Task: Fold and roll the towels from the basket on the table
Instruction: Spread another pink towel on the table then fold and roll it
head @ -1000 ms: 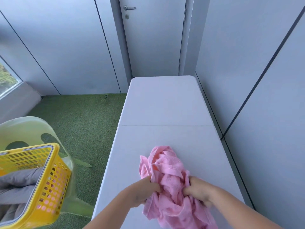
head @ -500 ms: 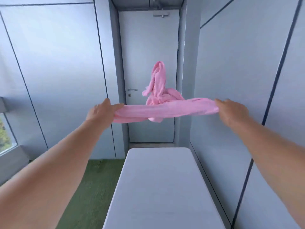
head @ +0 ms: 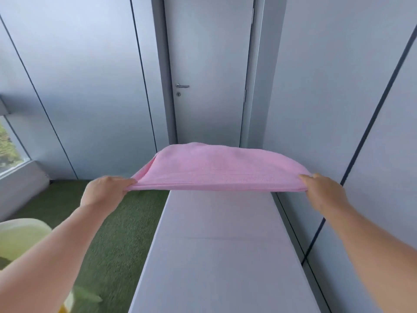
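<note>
A pink towel (head: 216,168) is stretched out flat in the air above the far half of the white table (head: 216,256). My left hand (head: 103,190) pinches its near left corner. Its near right corner is gripped by my right hand (head: 322,190). The towel billows upward in the middle and hides the table's far end. Only a sliver of the yellow basket (head: 63,309) shows at the bottom left edge.
A pale green chair (head: 20,236) stands at the lower left on green artificial turf (head: 117,222). A grey door (head: 209,71) is behind the table's far end. Grey wall panels run close along the table's right side.
The towel went from a crumpled heap on the table to being flung up, and now it has spread open and come down lower. Both hands moved apart and stay on its corners.
</note>
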The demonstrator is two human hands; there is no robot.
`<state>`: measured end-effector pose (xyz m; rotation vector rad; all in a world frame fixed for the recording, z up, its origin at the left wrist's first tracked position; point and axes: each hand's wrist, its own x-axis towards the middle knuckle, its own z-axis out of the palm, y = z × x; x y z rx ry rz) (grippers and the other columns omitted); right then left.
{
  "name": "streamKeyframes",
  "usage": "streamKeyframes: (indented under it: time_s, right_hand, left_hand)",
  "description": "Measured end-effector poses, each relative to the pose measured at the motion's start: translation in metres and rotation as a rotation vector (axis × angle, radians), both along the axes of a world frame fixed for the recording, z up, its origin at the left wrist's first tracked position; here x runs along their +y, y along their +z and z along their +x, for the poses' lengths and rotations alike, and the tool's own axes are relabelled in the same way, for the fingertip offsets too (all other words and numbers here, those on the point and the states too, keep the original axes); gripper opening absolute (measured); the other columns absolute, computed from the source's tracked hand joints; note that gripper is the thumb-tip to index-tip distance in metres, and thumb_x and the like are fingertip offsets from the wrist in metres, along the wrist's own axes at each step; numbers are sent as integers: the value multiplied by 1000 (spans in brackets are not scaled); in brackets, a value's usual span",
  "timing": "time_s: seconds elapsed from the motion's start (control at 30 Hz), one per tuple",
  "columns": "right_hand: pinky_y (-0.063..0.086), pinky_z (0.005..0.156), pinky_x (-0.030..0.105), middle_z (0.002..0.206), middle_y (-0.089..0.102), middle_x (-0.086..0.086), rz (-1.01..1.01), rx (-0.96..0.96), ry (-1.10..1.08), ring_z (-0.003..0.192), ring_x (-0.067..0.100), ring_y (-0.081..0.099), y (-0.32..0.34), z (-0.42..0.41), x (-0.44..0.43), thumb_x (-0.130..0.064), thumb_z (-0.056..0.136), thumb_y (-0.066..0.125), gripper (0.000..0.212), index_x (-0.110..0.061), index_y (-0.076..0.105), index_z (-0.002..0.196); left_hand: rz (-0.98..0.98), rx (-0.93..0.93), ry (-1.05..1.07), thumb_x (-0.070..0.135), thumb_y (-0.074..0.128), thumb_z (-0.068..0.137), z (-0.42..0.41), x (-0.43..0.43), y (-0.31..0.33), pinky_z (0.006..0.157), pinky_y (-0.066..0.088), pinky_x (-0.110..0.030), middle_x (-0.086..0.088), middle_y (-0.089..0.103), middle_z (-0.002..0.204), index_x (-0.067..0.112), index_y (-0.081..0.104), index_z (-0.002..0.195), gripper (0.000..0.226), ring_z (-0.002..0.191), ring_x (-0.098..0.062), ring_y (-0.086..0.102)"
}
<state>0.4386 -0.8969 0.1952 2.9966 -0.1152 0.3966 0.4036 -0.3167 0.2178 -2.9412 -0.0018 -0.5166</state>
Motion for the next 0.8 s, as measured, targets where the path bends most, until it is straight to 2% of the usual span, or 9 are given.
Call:
streamKeyframes:
  time_s: [0.1,0.23,0.33,0.43,0.5,0.6,0.7,0.8]
  right_hand:
    - [49,71,33,99,51,1,41,94,-21,92,27,59,-53,-43,2,-4,86,42,61,-36,46,139]
    - [51,75,35,101,51,-1,52,211,-11,95,25,60,-105,-105,4,-8,85,43,61,-35,44,140]
    - [44,70,33,94,45,-1,73,255,20,92,25,58,-131,-155,7,-11,89,46,61,-36,43,144]
    - [45,69,35,84,42,-2,174,251,-8,88,28,56,-159,-203,7,-7,86,55,58,-32,54,139]
    - [45,65,35,79,42,-4,182,260,-37,88,29,54,-179,-236,4,-7,82,63,56,-31,61,133]
    - [44,58,35,73,51,-1,151,281,-77,78,28,51,-204,-286,-10,-3,73,69,52,-27,71,119]
    - [50,64,37,87,64,-1,117,323,-96,84,27,51,-218,-336,-27,-2,72,71,54,-25,70,121]
    - [51,73,39,101,67,-1,137,331,-117,96,27,53,-220,-377,-38,-3,76,67,54,-25,68,125]
  left_hand:
    - [-45,96,2,25,63,92,-38,15,-64,65,52,-32,16,68,92,53,63,124,42,80,-19,69]
    - [-110,151,-46,20,75,83,-92,27,-130,54,48,-32,15,61,76,49,68,119,47,65,-18,67]
    - [-131,207,-61,18,75,83,-131,32,-160,53,45,-29,18,58,75,48,68,120,48,63,-15,65]
    - [-171,242,-89,21,72,86,-171,33,-179,54,43,-29,17,62,82,42,67,121,42,67,-16,66]
    - [-206,271,-105,24,71,87,-198,31,-188,55,43,-31,15,69,94,37,61,115,32,70,-20,68]
    - [-246,360,-144,33,73,84,-238,26,-200,51,38,-32,15,63,80,33,42,94,33,59,-19,59]
    - [-269,435,-172,38,67,79,-282,22,-211,49,38,-33,11,54,66,29,37,85,32,55,-18,55]
    - [-302,427,-255,43,48,82,-326,20,-220,49,35,-35,10,49,64,28,35,84,20,54,-19,47]
